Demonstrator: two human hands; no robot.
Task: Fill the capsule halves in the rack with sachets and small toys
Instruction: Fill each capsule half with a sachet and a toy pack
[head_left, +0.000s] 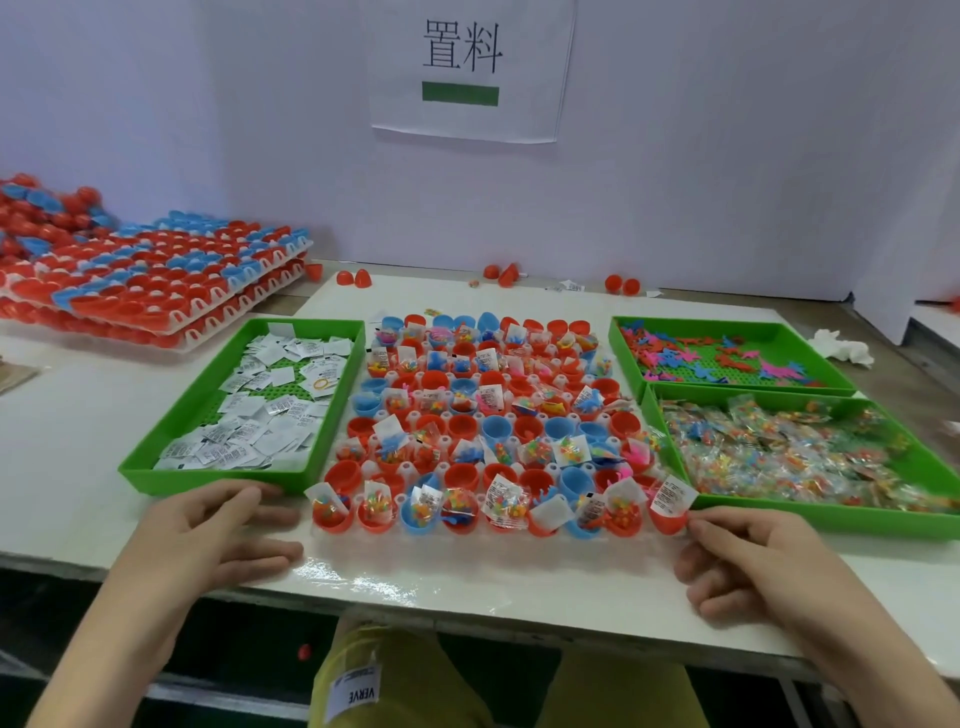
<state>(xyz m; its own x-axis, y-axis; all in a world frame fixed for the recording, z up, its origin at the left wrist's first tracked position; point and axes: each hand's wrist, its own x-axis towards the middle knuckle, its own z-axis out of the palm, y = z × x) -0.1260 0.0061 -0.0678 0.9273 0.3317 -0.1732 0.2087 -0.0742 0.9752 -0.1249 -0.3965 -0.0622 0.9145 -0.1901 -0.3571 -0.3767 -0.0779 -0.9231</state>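
Head view: left hand (223, 530), right hand (748, 561) flank the rack (370, 470).

Green trays (218, 480) flank rack (447, 538); table (467, 587) strip in front free

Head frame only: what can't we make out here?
Head view:
- Print on the sachets in the left green tray: too small to read.
- Lower stacked racks, far left: hidden by the top one; the stack is cut by the left edge.
- What the clear packets in the right tray hold: blurred, cut by the right edge.
- Whether the right hand pinches the rack corner: fingers curled, contact unclear.
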